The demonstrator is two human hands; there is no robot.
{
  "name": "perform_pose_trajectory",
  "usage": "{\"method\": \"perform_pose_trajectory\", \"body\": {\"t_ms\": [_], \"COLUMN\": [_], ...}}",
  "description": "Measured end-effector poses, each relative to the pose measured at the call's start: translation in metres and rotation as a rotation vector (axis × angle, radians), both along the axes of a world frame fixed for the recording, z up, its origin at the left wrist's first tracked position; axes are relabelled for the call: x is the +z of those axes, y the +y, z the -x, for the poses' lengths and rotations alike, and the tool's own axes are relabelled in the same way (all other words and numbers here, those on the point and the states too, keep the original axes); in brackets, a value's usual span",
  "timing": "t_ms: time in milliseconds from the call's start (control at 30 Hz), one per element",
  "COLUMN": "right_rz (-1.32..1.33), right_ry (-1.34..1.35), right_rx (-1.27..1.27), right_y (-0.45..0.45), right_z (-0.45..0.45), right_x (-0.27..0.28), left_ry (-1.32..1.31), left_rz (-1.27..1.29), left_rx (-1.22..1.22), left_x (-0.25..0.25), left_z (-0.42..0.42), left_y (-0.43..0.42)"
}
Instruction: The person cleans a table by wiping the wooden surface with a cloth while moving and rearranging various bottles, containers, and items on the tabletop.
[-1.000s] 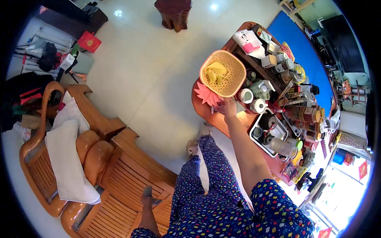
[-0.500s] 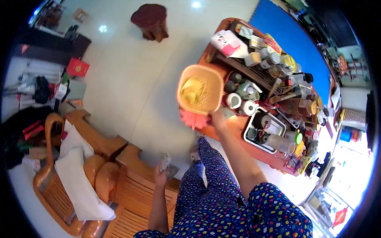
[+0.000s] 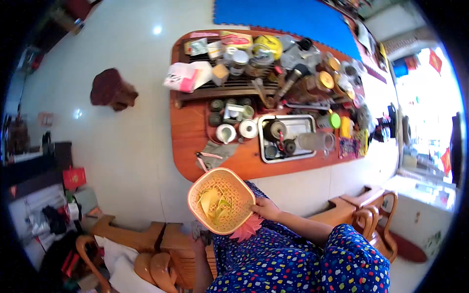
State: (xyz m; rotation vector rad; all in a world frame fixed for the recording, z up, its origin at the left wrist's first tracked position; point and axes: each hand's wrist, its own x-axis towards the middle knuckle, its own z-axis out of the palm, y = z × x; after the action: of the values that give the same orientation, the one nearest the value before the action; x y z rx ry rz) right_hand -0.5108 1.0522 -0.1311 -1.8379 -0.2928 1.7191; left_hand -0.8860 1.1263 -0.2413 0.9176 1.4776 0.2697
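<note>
My right hand (image 3: pixel 266 209) grips the right rim of a peach-coloured plastic basket (image 3: pixel 244 195), held tilted in front of my body. Pale yellow peel-like scraps (image 3: pixel 211 200) and a little green lie inside it. A pink piece with a jagged, petal-like edge (image 3: pixel 248 228) sticks out beneath the basket, close to my right hand. My left hand (image 3: pixel 198 245) hangs low at the left of my legs, closed around a crumpled grey cloth (image 3: pixel 201 229); its fingers are blurred.
The wooden table (image 3: pixel 190 141) carries a metal tray (image 3: pixel 305 127) with teaware, a white pitcher (image 3: pixel 225 133), several jars and a grey cloth (image 3: pixel 217 155) with a pink-and-black tool. A wooden stool (image 3: pixel 110 88) stands left; wooden seating (image 3: pixel 166 239) is beside me.
The basket has come from beside the table's edge closer to my body, still in my right hand. The view has turned right, showing more of the table. My left hand still holds the cloth.
</note>
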Motion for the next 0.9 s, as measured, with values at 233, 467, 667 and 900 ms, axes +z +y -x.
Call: {"method": "perform_pose_trajectory", "body": {"t_ms": [233, 467, 667, 900], "right_rz": [0.114, 0.266, 0.097, -0.111], "right_ry": [-0.227, -0.071, -0.173, -0.256], "right_rx": [-0.286, -0.987, -1.632, -1.733], "right_y": [-0.112, -0.221, -0.290, -0.321], "right_z": [0.036, 0.070, 0.009, -0.155], "right_x": [-0.004, 0.008, -0.041, -0.124], "left_ry": [0.056, 0.481, 0.439, 0.479], "left_rz": [0.086, -0.204, -0.110, -0.133], "left_rx": [-0.247, -0.692, -0.811, -0.730], "left_x": [-0.042, 0.017, 0.016, -0.009], "left_z": [0.056, 0.039, 0.021, -0.021], "left_y": [0.040, 0.058, 0.060, 0.030]}}
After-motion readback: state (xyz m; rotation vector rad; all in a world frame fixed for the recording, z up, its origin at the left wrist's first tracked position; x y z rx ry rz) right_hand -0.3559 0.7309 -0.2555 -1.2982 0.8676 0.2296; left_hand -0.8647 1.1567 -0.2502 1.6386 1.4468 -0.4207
